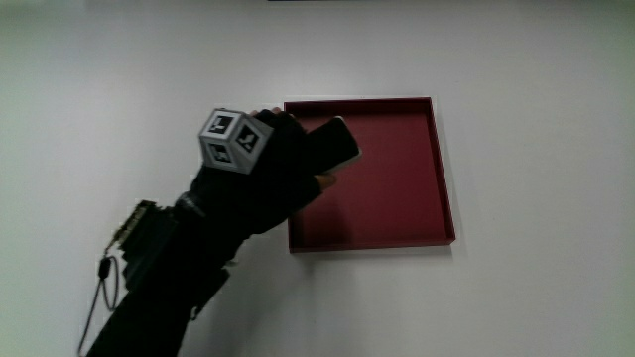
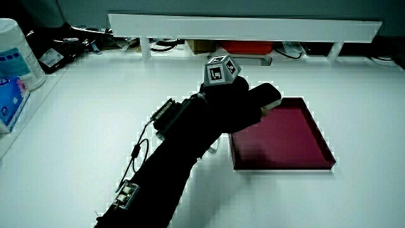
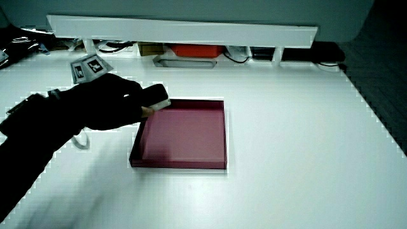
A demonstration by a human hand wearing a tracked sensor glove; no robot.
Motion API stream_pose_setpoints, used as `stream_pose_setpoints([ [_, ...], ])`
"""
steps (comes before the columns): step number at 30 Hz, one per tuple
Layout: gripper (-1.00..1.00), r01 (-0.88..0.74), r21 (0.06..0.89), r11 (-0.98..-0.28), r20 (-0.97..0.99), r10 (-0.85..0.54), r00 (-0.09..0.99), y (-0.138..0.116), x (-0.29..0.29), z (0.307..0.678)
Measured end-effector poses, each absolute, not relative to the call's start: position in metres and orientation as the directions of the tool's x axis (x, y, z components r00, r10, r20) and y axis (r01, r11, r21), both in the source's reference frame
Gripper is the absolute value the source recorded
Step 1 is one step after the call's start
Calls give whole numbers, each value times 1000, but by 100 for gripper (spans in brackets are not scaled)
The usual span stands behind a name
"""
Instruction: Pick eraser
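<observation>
Gloved hand [image 1: 263, 174] clamped on a dark, oblong eraser [image 1: 332, 144], held over the corner of a shallow, square maroon tray [image 1: 442, 169] on the white bench [image 1: 536, 288]; the eraser looks light, firm and slightly grippy, best pinched across its long flat sides, as this grip appears to do

Tray [image 1: 437, 169] sits flat on the table [image 1: 536, 297], well in from the table's edge. Hand [image 1: 273, 169] is over the tray's corner farthest from the person, holding the eraser [image 1: 332, 144] above the tray floor. Forearm [image 1: 169, 278] runs back toward the person, beside the tray.
</observation>
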State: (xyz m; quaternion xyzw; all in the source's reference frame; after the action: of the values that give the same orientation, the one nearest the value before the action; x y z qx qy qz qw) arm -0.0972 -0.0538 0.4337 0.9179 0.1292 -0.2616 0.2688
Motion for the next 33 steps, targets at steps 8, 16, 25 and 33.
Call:
stream_pose_setpoints([
  [8, 0, 378, 430, -820, -497, 134, 857, -55, -61, 455],
  [16, 0, 292, 531, -796, -402, 67, 913, -43, -36, 476],
  [25, 0, 280, 583, -763, -344, 81, 936, -35, -30, 519],
  [33, 0, 287, 591, -754, -357, 75, 931, -35, -31, 531],
])
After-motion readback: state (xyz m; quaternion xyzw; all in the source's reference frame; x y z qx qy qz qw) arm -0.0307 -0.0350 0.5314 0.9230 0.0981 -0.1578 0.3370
